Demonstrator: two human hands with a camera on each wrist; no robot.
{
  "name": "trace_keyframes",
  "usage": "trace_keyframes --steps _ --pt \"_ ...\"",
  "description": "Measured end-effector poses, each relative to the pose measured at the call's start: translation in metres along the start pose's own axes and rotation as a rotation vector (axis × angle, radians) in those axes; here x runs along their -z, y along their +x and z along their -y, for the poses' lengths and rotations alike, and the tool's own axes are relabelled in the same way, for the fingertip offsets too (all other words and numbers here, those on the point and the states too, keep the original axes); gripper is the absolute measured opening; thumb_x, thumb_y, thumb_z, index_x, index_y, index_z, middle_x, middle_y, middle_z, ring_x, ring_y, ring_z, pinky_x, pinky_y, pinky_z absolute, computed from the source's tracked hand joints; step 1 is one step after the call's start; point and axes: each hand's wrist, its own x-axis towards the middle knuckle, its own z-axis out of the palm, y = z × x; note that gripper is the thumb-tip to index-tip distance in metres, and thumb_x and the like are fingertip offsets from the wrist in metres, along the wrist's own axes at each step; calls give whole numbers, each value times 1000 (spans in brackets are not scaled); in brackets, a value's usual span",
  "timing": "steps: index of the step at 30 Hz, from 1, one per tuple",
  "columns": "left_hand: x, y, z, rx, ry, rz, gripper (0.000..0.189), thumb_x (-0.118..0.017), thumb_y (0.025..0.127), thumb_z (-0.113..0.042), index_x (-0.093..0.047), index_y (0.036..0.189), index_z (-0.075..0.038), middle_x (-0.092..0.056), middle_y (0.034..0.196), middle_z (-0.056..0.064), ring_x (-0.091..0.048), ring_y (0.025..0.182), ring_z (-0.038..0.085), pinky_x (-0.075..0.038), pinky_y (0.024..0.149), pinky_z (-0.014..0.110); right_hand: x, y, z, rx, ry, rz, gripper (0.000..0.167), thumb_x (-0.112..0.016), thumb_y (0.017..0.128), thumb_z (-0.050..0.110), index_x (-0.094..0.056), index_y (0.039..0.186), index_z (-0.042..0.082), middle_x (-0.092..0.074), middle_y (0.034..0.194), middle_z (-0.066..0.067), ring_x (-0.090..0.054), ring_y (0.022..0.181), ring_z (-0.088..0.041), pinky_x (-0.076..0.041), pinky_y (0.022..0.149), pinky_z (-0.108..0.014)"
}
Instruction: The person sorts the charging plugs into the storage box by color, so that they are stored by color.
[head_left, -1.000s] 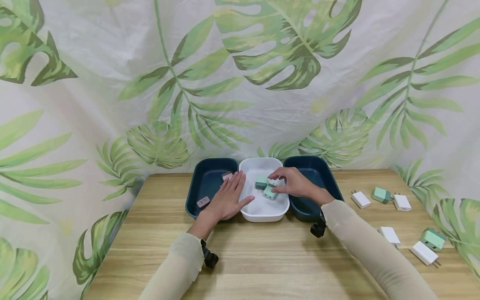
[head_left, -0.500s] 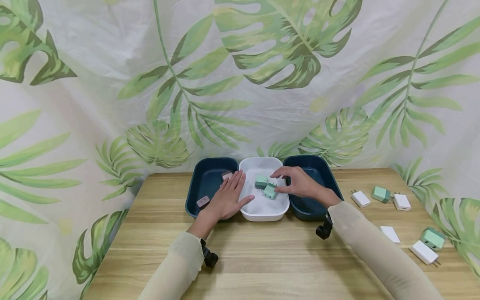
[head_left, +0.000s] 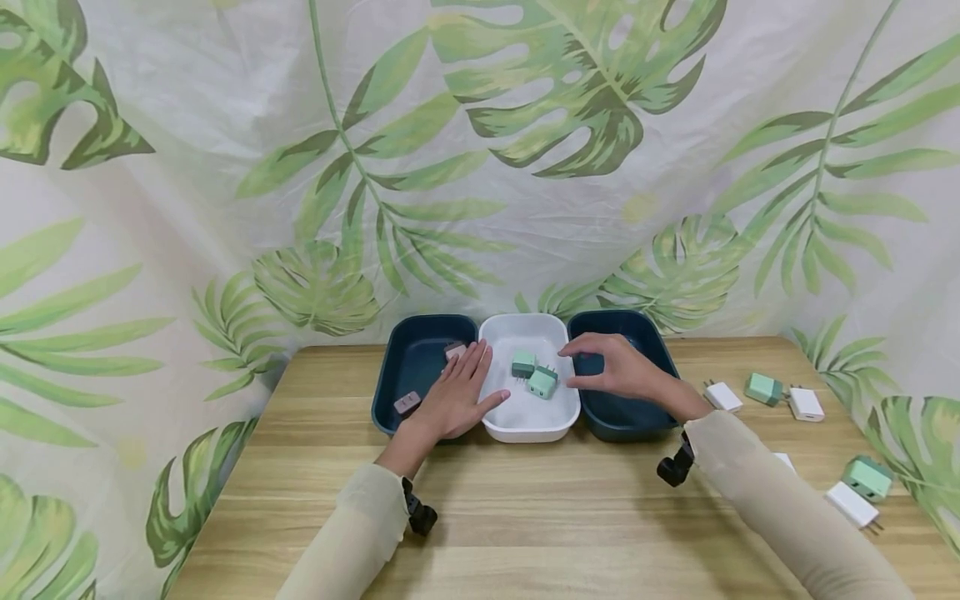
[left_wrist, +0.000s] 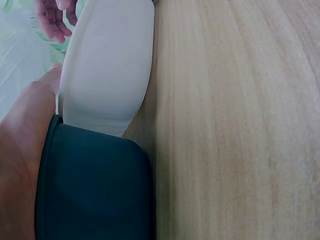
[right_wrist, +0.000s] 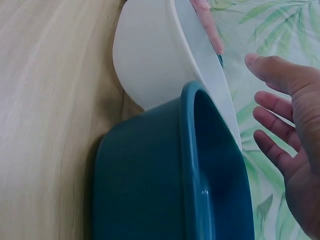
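In the head view I am laying my left hand (head_left: 447, 402) over the right side of the left bin (head_left: 411, 358), its fingers stretching straight toward the far side and its thumb sticking out over the white bin (head_left: 525, 421). My right hand (head_left: 622, 370) is hovering over the right bin (head_left: 622, 412), its thumb and index finger spreading apart and pointing left. Inside the white bin two green chargers (head_left: 542, 382) are sitting just beside each other, one nearer and farther right. In the left bin one pinkish charger (head_left: 407, 404) is lying at the near left, and another pinkish charger (head_left: 453, 348) is showing at the far right, partly hiding behind my fingers. On the desk (head_left: 525, 508), right of the bins, a third green charger (head_left: 763, 389) is lying between two white chargers (head_left: 722, 397); nearer, a fourth green charger (head_left: 867, 477) is resting beside another white charger (head_left: 852, 505). In the left wrist view my left hand is running along the left bin's rim, and my right fingers are hanging beyond the white bin; I cannot tell how firmly my palm is bearing down. In the right wrist view my right hand is staying clear of the right bin's rim, thumb standing away from its loosely bending fingers.
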Motion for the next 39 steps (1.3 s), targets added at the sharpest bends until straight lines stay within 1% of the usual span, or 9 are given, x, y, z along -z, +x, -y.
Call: trace_keyframes --steps 6,12,17,21,25,30,33,35,39 --pt "0 0 0 3 3 0 92 -33 107 -70 -4 171 -10 2 179 7 -1 166 28 -7 133 49 8 -13 0 21 -16 -25 42 -92 85 19 -78 123 8 -75 124 -9 -71 113 -34 -60 92 -54" --pt "0 0 0 -3 2 -5 93 -33 107 -71 -6 171 -9 2 179 7 -1 166 28 -7 133 49 19 -27 0 32 -72 -39 43 -92 83 20 -78 123 11 -76 124 -9 -70 118 -33 -56 100 -57" --pt "-1 0 -1 5 7 -1 93 -33 107 -71 -5 171 -10 2 179 6 0 166 27 -6 133 48 29 -39 -2 67 -91 -58 42 -92 82 15 -78 121 9 -76 122 -9 -70 115 -32 -59 93 -53" --pt "-2 0 0 4 9 -4 93 -33 107 -70 -5 171 -10 2 179 7 1 166 26 -5 133 49 38 -48 -5 67 -86 -62 43 -92 82 12 -78 122 8 -75 124 -9 -69 115 -32 -59 92 -53" --pt "-2 0 0 3 0 -16 93 -35 107 -70 -9 171 -8 0 179 8 -1 166 26 -7 133 49 46 -56 -9 89 -107 -70 43 -91 82 10 -77 123 8 -75 123 -10 -70 111 -31 -61 88 -49" --pt "-3 0 1 -1 -12 -19 94 -34 107 -71 -7 171 -9 -1 179 8 0 166 26 -7 133 50 55 -66 -14 102 -151 -86 45 -93 79 9 -78 122 8 -77 122 -10 -72 106 -29 -62 83 -41" --pt "-3 0 1 -1 -14 -17 94 -33 106 -72 -6 171 -10 0 179 7 1 166 25 -7 133 49 61 -72 -16 104 -179 -84 46 -93 78 9 -78 122 7 -77 121 -11 -72 105 -29 -61 82 -41" --pt "-4 0 1 0 -13 -17 94 -33 106 -72 -6 171 -10 0 179 7 0 166 26 -7 133 49 65 -76 -18 95 -190 -79 47 -93 78 9 -78 122 8 -76 122 -10 -72 106 -29 -61 84 -40" --pt "-4 0 1 3 -7 -19 94 -34 106 -71 -5 171 -10 1 179 7 -1 166 27 -7 133 49 73 -84 -20 43 -176 -72 47 -93 80 10 -78 124 9 -75 125 -9 -70 113 -32 -56 94 -26"
